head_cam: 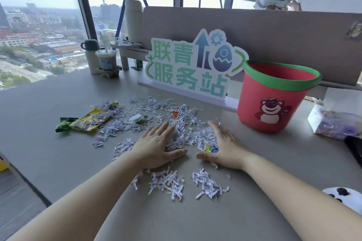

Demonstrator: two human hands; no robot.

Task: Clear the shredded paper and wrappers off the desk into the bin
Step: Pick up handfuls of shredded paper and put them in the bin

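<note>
Shredded paper (152,111) lies scattered over the middle of the grey desk (49,143), with two small heaps (168,182) close to me. My left hand (158,146) and my right hand (225,146) rest flat on the shreds with straight fingers, on either side of a pile (188,137). A small blue and yellow wrapper (212,149) shows at my right thumb. A yellow and green wrapper (88,120) lies at the left. A white lid (135,118) and an orange scrap (175,114) sit among the shreds. The red bin (274,103) with a green rim stands at the right.
A standing sign (192,66) with green characters is behind the shreds, before a grey partition (274,31). A drink cup (106,60), a flask (91,55) and a tall bottle (134,20) stand at the back left. A tissue pack (333,123) lies right of the bin.
</note>
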